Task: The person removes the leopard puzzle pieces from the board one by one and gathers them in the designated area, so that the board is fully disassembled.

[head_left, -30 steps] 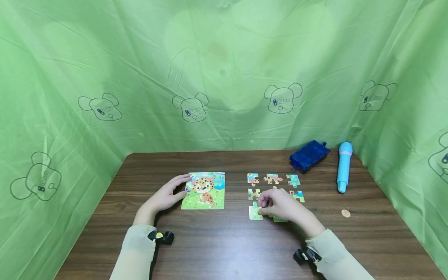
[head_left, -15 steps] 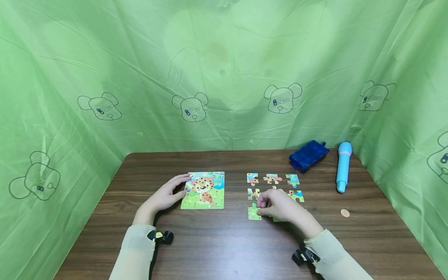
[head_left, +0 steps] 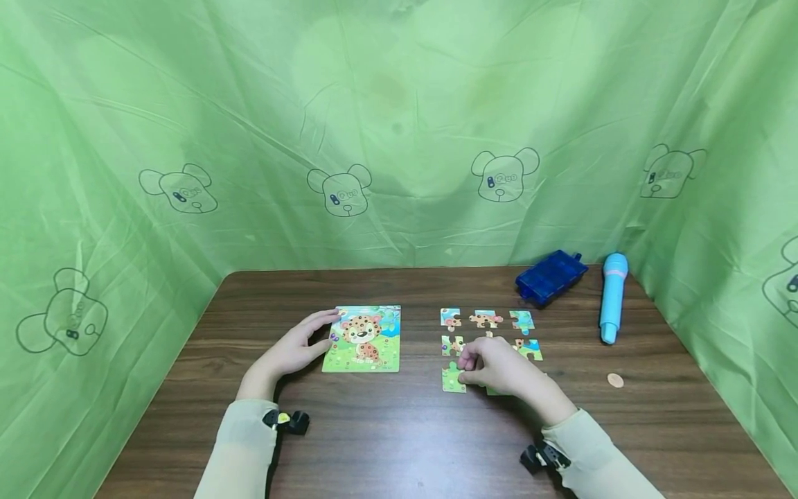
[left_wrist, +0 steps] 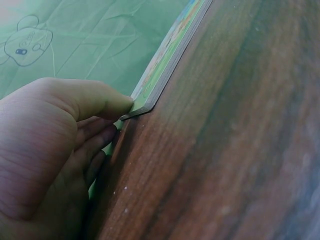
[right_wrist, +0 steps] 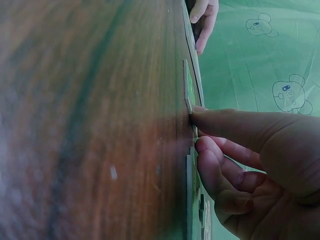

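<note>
My left hand (head_left: 291, 352) lies at the left edge of a picture board (head_left: 366, 355) showing a spotted leopard cub. Its fingers stay extended, index at the upper corner and thumb (left_wrist: 112, 100) at the edge. My right hand (head_left: 495, 364) bends over a spread of jigsaw pieces right of the board. Thumb and fingertips pinch at the right side of the lower-left green jigsaw piece (head_left: 452, 381), which lies flat. Around it sit other pieces, including a top-left piece (head_left: 449, 318), a top-middle piece (head_left: 485, 319) and a right-hand piece (head_left: 530, 348). The hand covers the middle of the spread.
At the back right of the brown wooden table (head_left: 374, 443) stands a dark blue translucent box (head_left: 551, 277). Beside it lies a light blue toy microphone (head_left: 614, 298). A small round pale disc (head_left: 615, 380) is off to the right. Green curtain (head_left: 399, 138) surrounds the table.
The lower-left jigsaw piece has shifted very slightly left with my right hand. My left hand and the picture board have stayed put.
</note>
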The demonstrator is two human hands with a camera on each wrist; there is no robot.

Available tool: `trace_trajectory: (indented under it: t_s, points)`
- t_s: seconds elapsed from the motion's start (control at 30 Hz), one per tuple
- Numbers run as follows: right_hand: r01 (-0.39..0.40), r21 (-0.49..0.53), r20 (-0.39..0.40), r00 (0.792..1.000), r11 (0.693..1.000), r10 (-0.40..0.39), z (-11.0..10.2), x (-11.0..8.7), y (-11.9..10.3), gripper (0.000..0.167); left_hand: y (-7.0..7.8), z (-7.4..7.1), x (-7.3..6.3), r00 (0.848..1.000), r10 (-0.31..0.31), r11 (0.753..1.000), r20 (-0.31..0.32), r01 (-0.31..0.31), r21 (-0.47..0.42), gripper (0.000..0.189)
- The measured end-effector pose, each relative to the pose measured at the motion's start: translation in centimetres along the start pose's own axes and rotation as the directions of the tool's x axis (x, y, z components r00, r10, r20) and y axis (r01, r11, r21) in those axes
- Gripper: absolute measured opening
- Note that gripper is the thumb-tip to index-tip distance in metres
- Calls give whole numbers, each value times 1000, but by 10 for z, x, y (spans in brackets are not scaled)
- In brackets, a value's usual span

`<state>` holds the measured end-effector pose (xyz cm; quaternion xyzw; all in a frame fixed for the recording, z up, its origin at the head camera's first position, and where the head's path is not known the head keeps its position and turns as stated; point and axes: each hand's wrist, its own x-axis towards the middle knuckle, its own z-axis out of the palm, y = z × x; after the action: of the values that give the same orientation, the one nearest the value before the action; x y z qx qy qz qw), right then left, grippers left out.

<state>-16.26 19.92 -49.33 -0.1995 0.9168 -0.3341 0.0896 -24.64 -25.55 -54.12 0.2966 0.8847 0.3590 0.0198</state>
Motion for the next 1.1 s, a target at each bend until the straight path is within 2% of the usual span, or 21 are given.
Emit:
trace_trajectory:
  t_s: [0.13, 0.4, 0.53, 0.7, 0.83, 0.93, 1.1]
  points:
    - [-2, 5, -1, 1000, 1000, 2, -1, 0, 0, 15, -2, 1, 0, 1000, 1, 1000, -15, -1, 6, 52]
    - [39, 25, -22, 999, 999, -39, -4, 1, 7, 15, 3, 0, -1, 999, -46, 999, 19, 46, -5, 53]
    - [25, 50, -29, 999, 998, -23, -9, 2, 10, 14, 3, 0, -2, 998, -58, 998, 19, 58, 3, 54]
    - [42, 64, -34, 999, 997, -40, -18, 3, 14, 12, 4, -2, -4, 997, -67, 998, 23, 67, -5, 52]
    - [57, 69, -41, 998, 996, -54, -30, 1, 17, 9, 6, -2, -5, 997, -79, 996, 25, 80, -25, 51]
    - [69, 63, -77, 995, 996, -64, -42, -2, 18, 6, 8, -3, -6, 996, -87, 996, 25, 88, -16, 52]
    - [45, 50, -147, 988, 998, -38, -70, -17, 16, 7, 23, -8, -5, 996, -82, 996, 28, 81, 39, 54]
